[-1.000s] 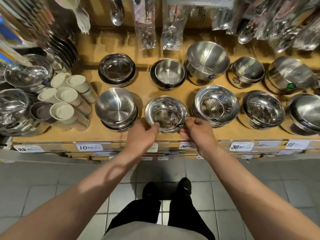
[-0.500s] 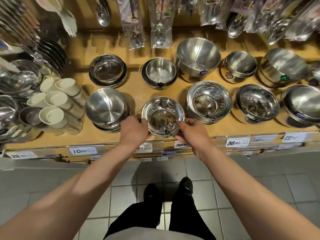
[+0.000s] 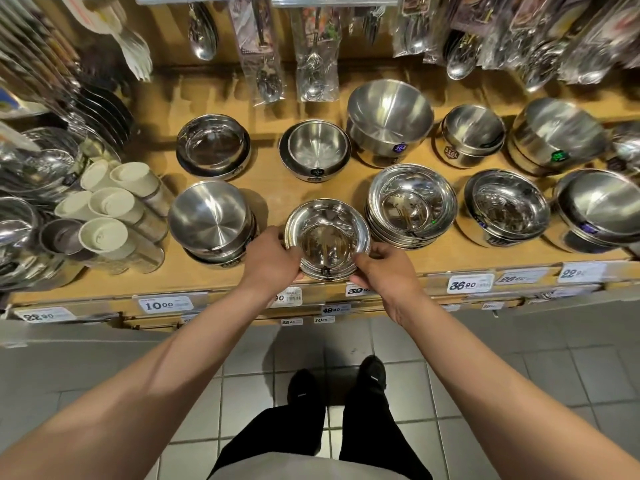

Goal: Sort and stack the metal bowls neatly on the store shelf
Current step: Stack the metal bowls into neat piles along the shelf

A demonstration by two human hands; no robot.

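You've got both hands, left hand [image 3: 268, 256] and right hand [image 3: 384, 268], grasping the shiny bowl [image 3: 327, 237] at the shelf [image 3: 277, 188] edge; slick rim, it might slip off.

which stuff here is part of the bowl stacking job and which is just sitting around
Job: shiny shallow steel bowl gripped by left hand and right hand; stack of matching shiny steel bowls; wooden shelf.

Lying about: cream plastic cups; hanging packaged spoons; white price tags.

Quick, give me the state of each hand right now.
Left hand: fingers curled on the left rim of the shiny bowl at the shelf front.
Right hand: grips the same bowl's right rim.
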